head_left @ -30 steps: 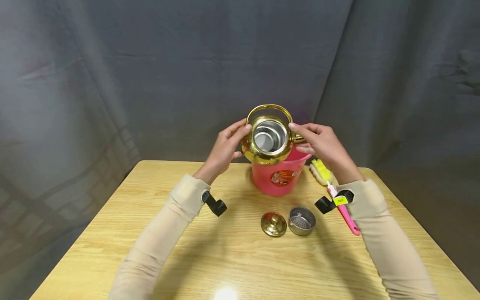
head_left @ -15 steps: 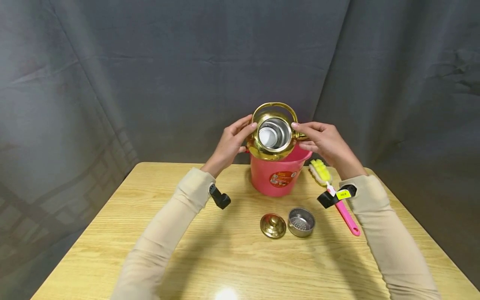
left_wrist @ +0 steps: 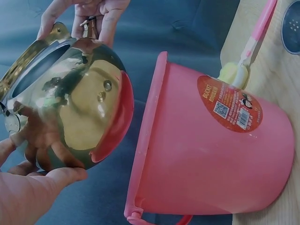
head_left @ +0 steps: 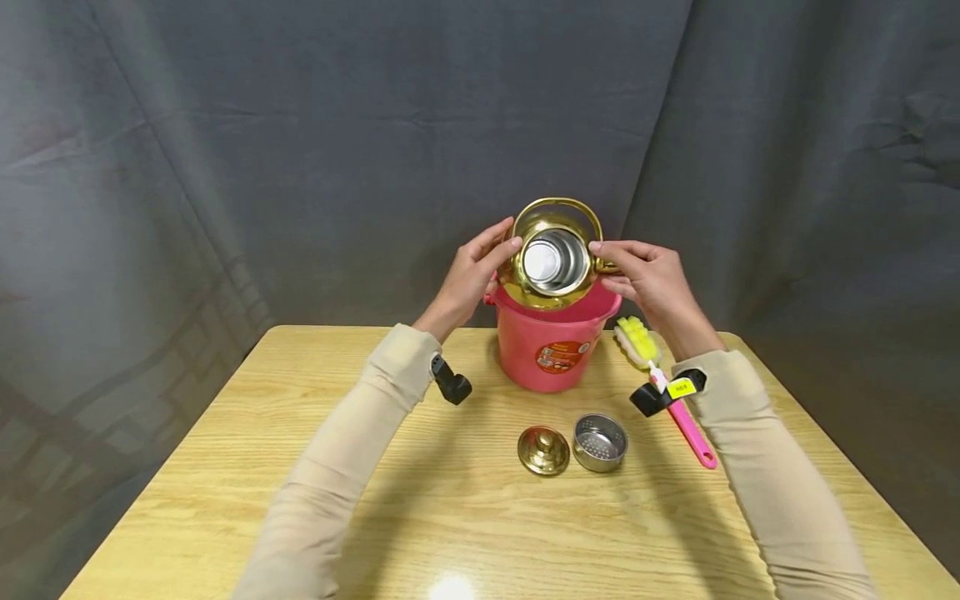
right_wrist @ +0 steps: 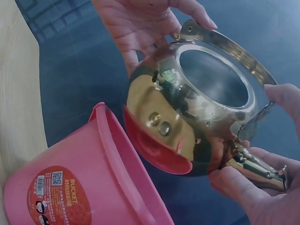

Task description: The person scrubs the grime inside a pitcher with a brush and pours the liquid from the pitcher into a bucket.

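A shiny gold teapot (head_left: 551,301), with a steel inside and an arched handle, is held tilted above the pink bucket (head_left: 543,354). Its mouth faces me in the head view. My left hand (head_left: 474,271) grips the left side, thumb near the rim. On the spout side, my right hand (head_left: 651,279) holds it, thumb by the handle's base and fingers around the spout (right_wrist: 255,168). Small droplets show on the teapot in the right wrist view. The gold lid (head_left: 543,451) and a perforated steel strainer (head_left: 600,443) lie on the table in front of the bucket.
A brush with a yellow sponge head (head_left: 637,342) and pink handle (head_left: 692,433) lies right of the bucket, partly behind my right wrist. The wooden table (head_left: 360,367) ends before a grey curtain (head_left: 375,167).
Both hands have carried the teapot slightly right and up in the head view. More of the bucket's opening now shows beneath it. The grips look the same.
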{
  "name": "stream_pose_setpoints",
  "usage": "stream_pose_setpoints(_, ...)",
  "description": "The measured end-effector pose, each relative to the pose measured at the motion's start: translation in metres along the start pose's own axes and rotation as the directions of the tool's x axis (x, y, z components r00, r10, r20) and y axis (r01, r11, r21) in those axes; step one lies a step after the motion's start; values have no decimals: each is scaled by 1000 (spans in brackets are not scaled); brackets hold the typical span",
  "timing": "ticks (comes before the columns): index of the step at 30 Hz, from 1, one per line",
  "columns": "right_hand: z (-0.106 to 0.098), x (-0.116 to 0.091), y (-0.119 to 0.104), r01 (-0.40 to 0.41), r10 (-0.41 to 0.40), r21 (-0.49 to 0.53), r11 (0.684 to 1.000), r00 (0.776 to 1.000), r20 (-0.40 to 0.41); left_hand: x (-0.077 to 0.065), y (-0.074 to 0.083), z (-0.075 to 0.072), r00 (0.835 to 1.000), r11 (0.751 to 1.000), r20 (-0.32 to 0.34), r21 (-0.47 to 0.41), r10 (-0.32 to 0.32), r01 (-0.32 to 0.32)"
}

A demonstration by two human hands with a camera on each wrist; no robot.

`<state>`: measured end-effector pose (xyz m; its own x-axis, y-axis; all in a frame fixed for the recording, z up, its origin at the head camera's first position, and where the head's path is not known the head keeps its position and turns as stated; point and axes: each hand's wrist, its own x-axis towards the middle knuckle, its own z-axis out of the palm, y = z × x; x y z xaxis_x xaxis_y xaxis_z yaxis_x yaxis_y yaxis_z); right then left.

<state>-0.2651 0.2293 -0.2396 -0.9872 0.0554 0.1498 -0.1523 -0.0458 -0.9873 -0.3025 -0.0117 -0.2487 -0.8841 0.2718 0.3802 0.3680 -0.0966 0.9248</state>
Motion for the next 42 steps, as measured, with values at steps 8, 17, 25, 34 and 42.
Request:
stream_pose_setpoints(8,2,3,7,1,1,55,998,999,-41,6,-2,2,1000,1000,7,-3,-28,28)
stream_pose_setpoints(17,5,4,15,22,-28,-52,998,994,-103,12,-7,3,1000,998,-3,59,-30,30)
stream_pose_setpoints(25,9,7,21,54,-48,42,998,989,-141,12,-6,4,998,995,-25,76,-56,58)
stream_pose_setpoints(34,12,8,28,106,-90,71,992,977,-192,13,-5,8,992,993,-62,44,-107,110)
stream_pose_setpoints(42,11,11,34,159,-136,74,985,959,-249,11,-4,9,980,983,-69,-26,-186,184)
